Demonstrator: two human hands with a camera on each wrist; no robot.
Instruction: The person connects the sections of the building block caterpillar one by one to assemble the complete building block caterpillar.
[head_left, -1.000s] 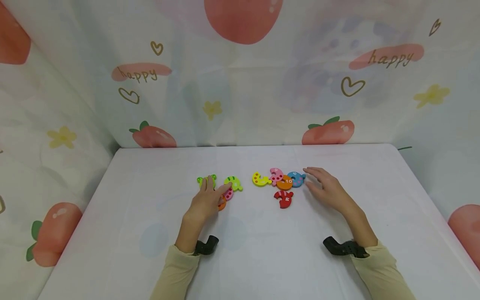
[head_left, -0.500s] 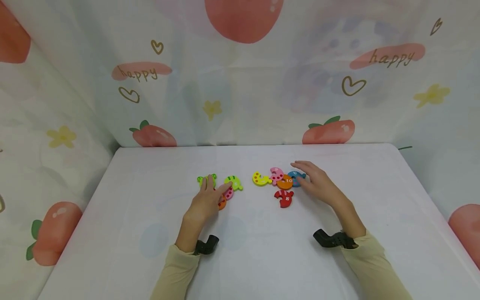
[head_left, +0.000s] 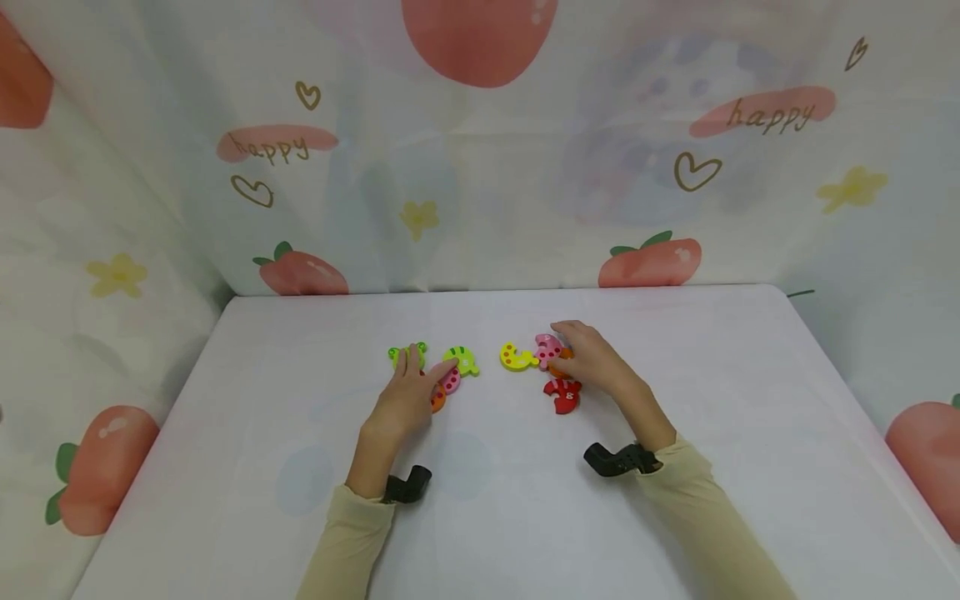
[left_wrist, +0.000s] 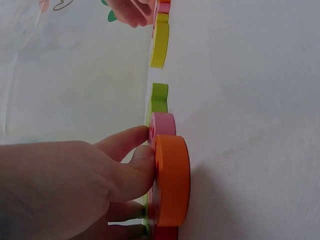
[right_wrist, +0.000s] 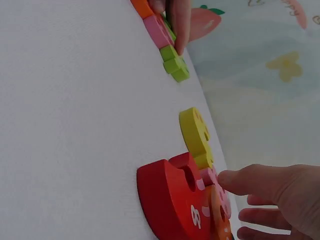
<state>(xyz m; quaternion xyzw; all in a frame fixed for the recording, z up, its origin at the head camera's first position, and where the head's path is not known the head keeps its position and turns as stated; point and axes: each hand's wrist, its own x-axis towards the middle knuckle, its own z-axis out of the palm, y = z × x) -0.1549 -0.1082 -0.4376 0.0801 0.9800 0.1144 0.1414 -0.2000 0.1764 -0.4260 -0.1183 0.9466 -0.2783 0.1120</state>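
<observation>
My left hand (head_left: 399,402) lies over the left group of small animal-shaped wooden pieces, fingers spread. In the left wrist view its thumb is against an orange piece (left_wrist: 173,180) and its index finger reaches a pink piece (left_wrist: 164,122). Two green pieces, a frog-like one (head_left: 395,356) and a striped one (head_left: 465,360), show around that hand. Over the right group my right hand (head_left: 600,360) is stretched out with loose fingers. Its thumb is by a pink spotted piece (head_left: 545,350) and an orange one (head_left: 558,371); a blue piece is hidden beneath the hand.
A yellow spotted piece (head_left: 516,358) lies between the groups, touching the pink one. Below my right hand is a red piece (head_left: 564,396) marked 8. All lie on a white-covered table (head_left: 495,517), with a printed curtain (head_left: 510,183) behind its far edge.
My right hand has moved left from beside the right group to above it, covering the blue piece. My left hand stays on the left group, and the pieces appear unmoved.
</observation>
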